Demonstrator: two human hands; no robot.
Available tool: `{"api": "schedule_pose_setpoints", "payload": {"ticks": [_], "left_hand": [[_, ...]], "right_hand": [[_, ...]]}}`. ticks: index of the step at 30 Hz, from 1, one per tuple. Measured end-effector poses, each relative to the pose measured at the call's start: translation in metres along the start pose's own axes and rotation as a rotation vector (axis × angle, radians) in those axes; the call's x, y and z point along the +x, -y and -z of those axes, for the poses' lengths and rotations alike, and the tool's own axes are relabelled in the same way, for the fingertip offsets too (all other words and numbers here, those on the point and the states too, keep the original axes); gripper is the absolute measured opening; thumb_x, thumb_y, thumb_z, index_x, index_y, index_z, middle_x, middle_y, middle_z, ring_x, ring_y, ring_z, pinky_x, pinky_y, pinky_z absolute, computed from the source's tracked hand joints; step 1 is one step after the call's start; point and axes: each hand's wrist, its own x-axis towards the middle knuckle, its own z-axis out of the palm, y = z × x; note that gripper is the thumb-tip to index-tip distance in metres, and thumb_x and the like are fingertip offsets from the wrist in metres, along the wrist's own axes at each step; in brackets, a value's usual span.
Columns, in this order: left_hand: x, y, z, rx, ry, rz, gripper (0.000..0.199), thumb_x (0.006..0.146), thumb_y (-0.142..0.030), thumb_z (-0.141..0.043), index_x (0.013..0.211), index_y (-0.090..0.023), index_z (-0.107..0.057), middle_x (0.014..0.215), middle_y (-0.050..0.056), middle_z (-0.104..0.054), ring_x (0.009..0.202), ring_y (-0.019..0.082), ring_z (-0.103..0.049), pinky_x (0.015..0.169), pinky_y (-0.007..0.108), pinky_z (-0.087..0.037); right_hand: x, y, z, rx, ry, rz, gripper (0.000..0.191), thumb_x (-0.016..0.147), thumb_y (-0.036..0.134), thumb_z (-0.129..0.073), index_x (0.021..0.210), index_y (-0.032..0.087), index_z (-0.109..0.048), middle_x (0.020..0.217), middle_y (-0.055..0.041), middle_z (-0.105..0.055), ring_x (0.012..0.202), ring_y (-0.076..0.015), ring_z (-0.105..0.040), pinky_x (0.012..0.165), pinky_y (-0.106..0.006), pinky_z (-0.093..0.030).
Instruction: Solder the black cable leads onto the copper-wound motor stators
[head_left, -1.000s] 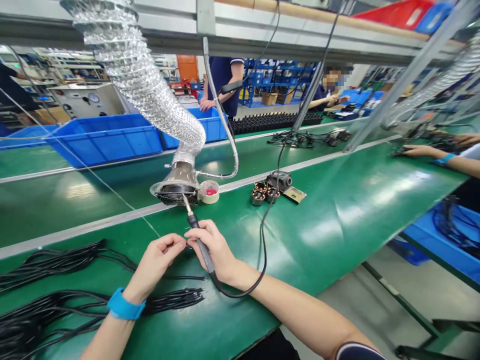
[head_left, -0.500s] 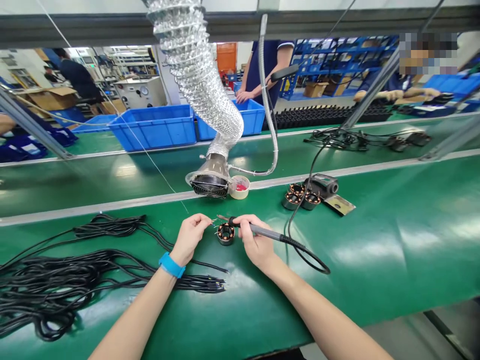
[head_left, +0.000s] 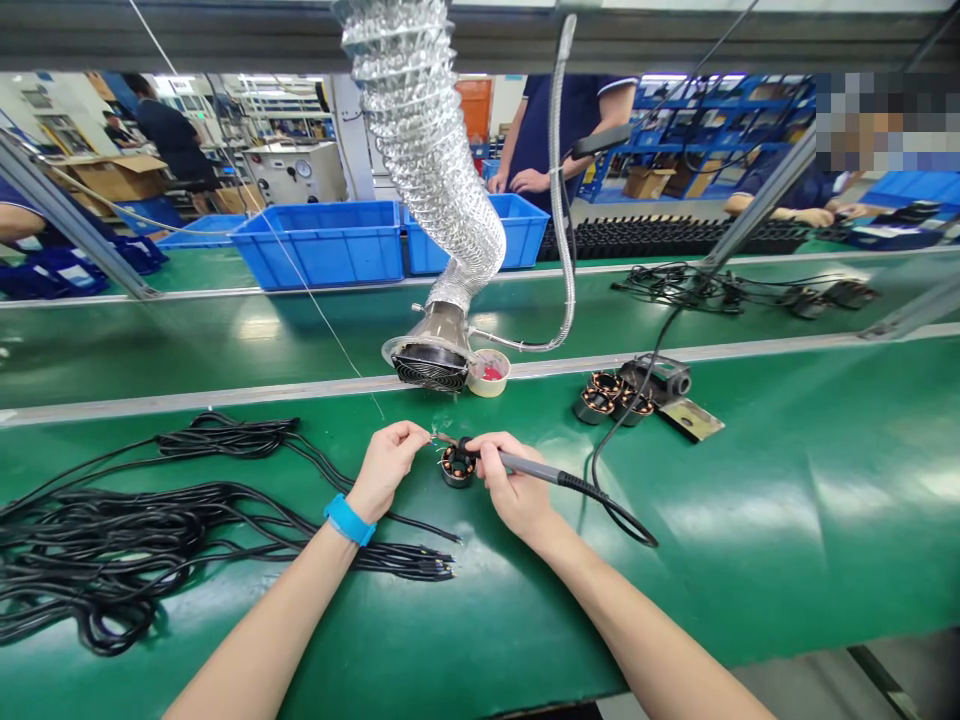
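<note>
Your right hand (head_left: 514,490) gripping a soldering iron (head_left: 532,465) pen-style, tip right at the copper-wound stator (head_left: 457,466), which sits between your hands on the green bench mat (head_left: 750,500), your left hand (head_left: 386,470) pinching a fine wire (head_left: 433,436), black cable bundle (head_left: 112,540) off to the left

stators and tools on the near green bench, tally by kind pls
Wound stators: 3
Soldering irons: 1
Fume extractor hoods: 1
Tape rolls: 1
Total: 6
</note>
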Motion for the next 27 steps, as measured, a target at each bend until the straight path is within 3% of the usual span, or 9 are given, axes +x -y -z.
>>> {"api": "schedule_pose_setpoints", "payload": {"ticks": [8,18,27], "left_hand": [[0.0006,-0.0002,0.0,-0.007,0.0,0.004,0.02,0.072,-0.034,-0.067,0.068,-0.015,-0.061,0.049,-0.009,-0.03,0.044,0.005,-0.02,0.042,0.022,-0.012],[0.0019,0.0009,0.0003,-0.013,0.005,0.002,0.019,0.073,-0.033,-0.066,0.071,-0.015,-0.062,0.049,-0.009,-0.031,0.043,0.005,-0.022,0.042,0.021,-0.013],[0.002,0.0012,0.0009,-0.024,0.008,0.009,0.018,0.072,-0.032,-0.067,0.071,-0.015,-0.063,0.05,-0.009,-0.031,0.043,0.005,-0.022,0.041,0.021,-0.013]], "right_hand": [[0.001,0.0005,0.0015,0.087,-0.051,-0.07,0.029,0.099,0.035,-0.044,0.09,0.02,-0.067,0.065,0.0003,-0.064,0.053,-0.0114,-0.061,0.054,-0.024,-0.049],[0.0011,0.0036,0.0013,0.044,0.004,-0.072,0.03,0.098,0.037,-0.044,0.089,0.019,-0.067,0.06,0.0008,-0.061,0.051,-0.0118,-0.058,0.049,-0.023,-0.047],[0.0006,0.0036,0.0026,0.047,-0.073,-0.06,0.032,0.099,0.038,-0.043,0.089,0.02,-0.068,0.062,-0.0005,-0.064,0.053,-0.0129,-0.061,0.051,-0.024,-0.049]]}}
